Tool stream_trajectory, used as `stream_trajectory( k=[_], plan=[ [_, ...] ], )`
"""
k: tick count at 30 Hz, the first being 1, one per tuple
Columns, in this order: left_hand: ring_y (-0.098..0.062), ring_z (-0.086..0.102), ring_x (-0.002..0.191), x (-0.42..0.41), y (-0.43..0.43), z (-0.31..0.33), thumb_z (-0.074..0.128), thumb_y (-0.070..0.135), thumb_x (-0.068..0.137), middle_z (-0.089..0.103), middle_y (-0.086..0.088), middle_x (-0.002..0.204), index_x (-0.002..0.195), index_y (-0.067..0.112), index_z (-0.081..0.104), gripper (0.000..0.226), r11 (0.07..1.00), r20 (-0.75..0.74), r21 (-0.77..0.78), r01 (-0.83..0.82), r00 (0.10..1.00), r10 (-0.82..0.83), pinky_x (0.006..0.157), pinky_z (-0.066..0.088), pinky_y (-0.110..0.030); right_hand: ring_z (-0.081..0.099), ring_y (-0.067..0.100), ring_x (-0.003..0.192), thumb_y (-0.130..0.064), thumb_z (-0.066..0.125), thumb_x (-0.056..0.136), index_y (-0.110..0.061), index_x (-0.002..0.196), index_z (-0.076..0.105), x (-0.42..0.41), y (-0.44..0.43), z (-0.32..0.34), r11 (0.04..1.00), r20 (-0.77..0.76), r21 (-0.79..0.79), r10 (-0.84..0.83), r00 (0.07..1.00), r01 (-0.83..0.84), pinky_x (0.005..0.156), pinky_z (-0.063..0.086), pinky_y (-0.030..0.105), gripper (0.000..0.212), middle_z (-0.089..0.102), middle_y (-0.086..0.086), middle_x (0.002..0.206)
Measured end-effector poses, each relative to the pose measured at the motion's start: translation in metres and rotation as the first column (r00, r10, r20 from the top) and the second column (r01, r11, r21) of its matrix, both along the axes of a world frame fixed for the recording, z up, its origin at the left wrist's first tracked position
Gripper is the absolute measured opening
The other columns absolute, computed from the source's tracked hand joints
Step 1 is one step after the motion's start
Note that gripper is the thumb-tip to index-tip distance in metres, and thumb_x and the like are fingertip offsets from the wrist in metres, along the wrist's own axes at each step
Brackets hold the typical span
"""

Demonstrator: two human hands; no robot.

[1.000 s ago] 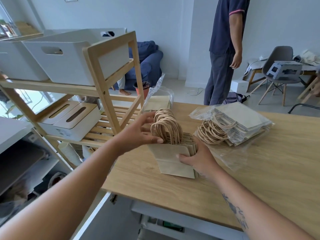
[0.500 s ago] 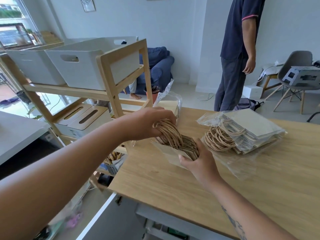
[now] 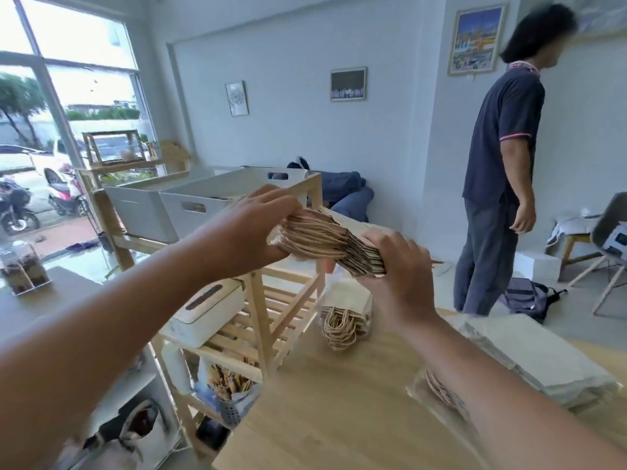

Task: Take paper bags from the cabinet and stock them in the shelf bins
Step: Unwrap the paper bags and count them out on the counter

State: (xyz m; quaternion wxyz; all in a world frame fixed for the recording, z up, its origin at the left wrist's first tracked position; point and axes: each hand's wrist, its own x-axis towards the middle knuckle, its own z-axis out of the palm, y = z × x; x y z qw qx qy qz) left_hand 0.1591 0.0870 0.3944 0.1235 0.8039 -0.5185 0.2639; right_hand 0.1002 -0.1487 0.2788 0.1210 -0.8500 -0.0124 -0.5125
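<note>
A stack of brown paper bags (image 3: pixel 334 245) with twine handles is lifted in the air, held flat between both hands. My left hand (image 3: pixel 252 228) grips the handle end; my right hand (image 3: pixel 395 266) grips the folded end. The stack hangs just in front of the wooden shelf's top level, next to the white bins (image 3: pixel 203 205). A second bundle of bags (image 3: pixel 342 320) lies on the wooden table (image 3: pixel 339 412), and a plastic-wrapped pack (image 3: pixel 529 361) lies at the right.
The wooden shelf rack (image 3: pixel 258 320) stands left of the table, with a white box (image 3: pixel 207 310) on its middle level. A person in dark clothes (image 3: pixel 492 184) stands at the right. A grey chair (image 3: pixel 607 239) is beyond them. A grey counter (image 3: pixel 51 300) is at the left.
Both hands have lifted the bag stack off the table up to the level of the top bins. The view has tilted upward, showing more of the room.
</note>
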Motion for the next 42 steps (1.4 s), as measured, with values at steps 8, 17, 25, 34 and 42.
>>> stream_trajectory(
  k=[8, 17, 25, 34, 42],
  plan=[
    [-0.021, 0.055, 0.102, 0.073, 0.047, 0.068, 0.080, 0.013, 0.077, 0.064, 0.000, 0.101, 0.105, 0.012, 0.065, 0.032, 0.985, 0.151, -0.117, -0.126, 0.978, 0.143, 0.086, 0.053, -0.044, 0.062, 0.030, 0.095, -0.030, 0.083, 0.069, -0.018, 0.120, 0.061, 0.108, 0.039, 0.090, 0.992, 0.064, -0.034, 0.126, 0.990, -0.124, 0.081, 0.043, 0.041, 0.057, 0.068, 0.001, 0.106],
    [-0.023, 0.057, 0.086, 0.208, 0.103, 0.075, 0.077, 0.004, 0.077, 0.061, 0.000, 0.086, 0.088, 0.024, 0.057, 0.031, 0.977, 0.124, -0.164, -0.138, 0.979, 0.159, 0.077, 0.053, -0.047, 0.061, 0.026, 0.091, -0.041, 0.059, 0.075, -0.032, 0.106, 0.060, 0.267, 0.099, 0.133, 0.982, -0.137, 0.055, 0.189, 0.972, -0.183, 0.080, 0.042, 0.039, 0.033, 0.069, -0.007, 0.090],
    [-0.020, 0.051, 0.085, 0.312, 0.108, 0.051, 0.075, 0.009, 0.078, 0.051, 0.010, 0.083, 0.089, 0.015, 0.063, 0.018, 0.977, 0.038, -0.078, -0.196, 0.979, 0.200, 0.075, 0.048, -0.040, 0.059, 0.028, 0.101, -0.045, 0.064, 0.075, -0.042, 0.114, 0.055, 0.373, 0.111, 0.119, 0.970, -0.457, 0.151, 0.240, 0.856, -0.192, 0.081, 0.052, 0.039, 0.040, 0.070, -0.008, 0.099],
    [-0.016, 0.045, 0.126, 0.331, 0.101, 0.034, 0.075, 0.064, 0.069, 0.053, 0.005, 0.135, 0.139, 0.021, 0.047, 0.087, 0.787, -0.191, 0.451, -0.421, 0.815, 0.546, 0.105, 0.043, -0.039, 0.044, 0.037, 0.130, -0.026, 0.068, 0.084, -0.041, 0.151, 0.009, 0.422, 0.113, 0.102, 0.986, -0.891, -0.051, 0.026, 0.453, -0.157, 0.104, 0.043, 0.047, 0.091, 0.020, 0.007, 0.155],
    [-0.022, 0.035, 0.142, 0.342, 0.060, 0.036, 0.047, 0.071, 0.087, 0.032, 0.000, 0.159, 0.153, 0.021, 0.029, 0.084, 0.793, -0.269, 0.404, -0.456, 0.770, 0.579, 0.112, 0.033, -0.040, 0.031, 0.028, 0.142, -0.043, 0.072, 0.071, -0.042, 0.153, -0.001, 0.415, 0.095, 0.122, 0.977, -0.939, -0.044, 0.030, 0.343, -0.206, 0.110, 0.038, 0.043, 0.110, 0.005, -0.001, 0.164]
  ],
)
